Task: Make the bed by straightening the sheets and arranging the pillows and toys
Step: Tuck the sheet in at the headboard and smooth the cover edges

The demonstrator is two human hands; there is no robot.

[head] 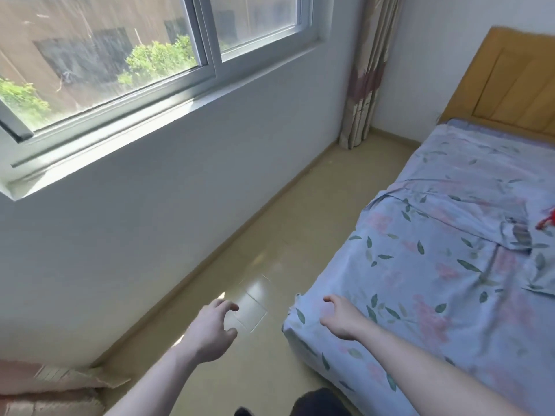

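A bed fills the right side, covered by a light blue floral sheet (435, 265) that lies rumpled with folds near the middle. A small red object (548, 219) lies on the sheet at the right edge of view. My right hand (339, 318) hovers over the near left corner of the bed, fingers loosely spread, holding nothing. My left hand (211, 328) hangs over the floor to the left of that corner, fingers relaxed and empty. No pillows are in view.
A wooden headboard (510, 82) stands at the far end. A strip of tiled floor (270, 259) runs between the bed and the wall under the window (120, 64). A curtain (366, 70) hangs in the far corner. Pinkish fabric (51, 388) lies at bottom left.
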